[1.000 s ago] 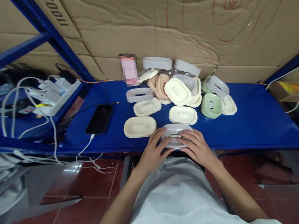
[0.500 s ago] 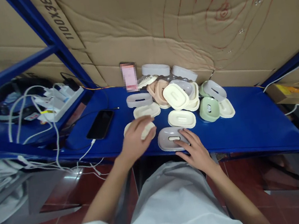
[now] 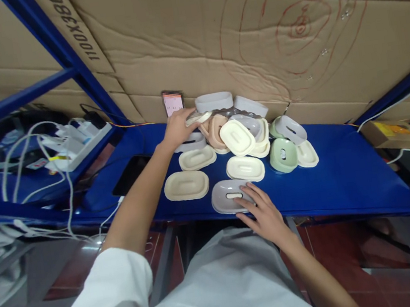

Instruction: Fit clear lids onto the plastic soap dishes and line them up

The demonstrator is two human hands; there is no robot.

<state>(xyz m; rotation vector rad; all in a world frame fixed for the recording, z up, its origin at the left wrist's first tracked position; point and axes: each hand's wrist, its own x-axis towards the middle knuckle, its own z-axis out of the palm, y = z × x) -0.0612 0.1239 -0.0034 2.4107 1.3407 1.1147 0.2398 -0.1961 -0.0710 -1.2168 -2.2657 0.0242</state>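
Head view: the left hand (image 3: 177, 128) reaches to the upper middle of the frame, its grip curled loosely over the grey oval ring (image 3: 190, 143) at the left edge of the pile of soap-dish parts (image 3: 248, 134); whether the fingers have closed on it I cannot tell. Lower centre, the right hand (image 3: 262, 211) lies flat with fingers spread, its fingertips (image 3: 246, 192) touching the grey dish (image 3: 228, 197) near the front edge of the blue surface (image 3: 345, 174). Just left of that dish lies a cream lid (image 3: 186, 185). A phone (image 3: 131, 168) lies at centre left, partly hidden by the forearm.
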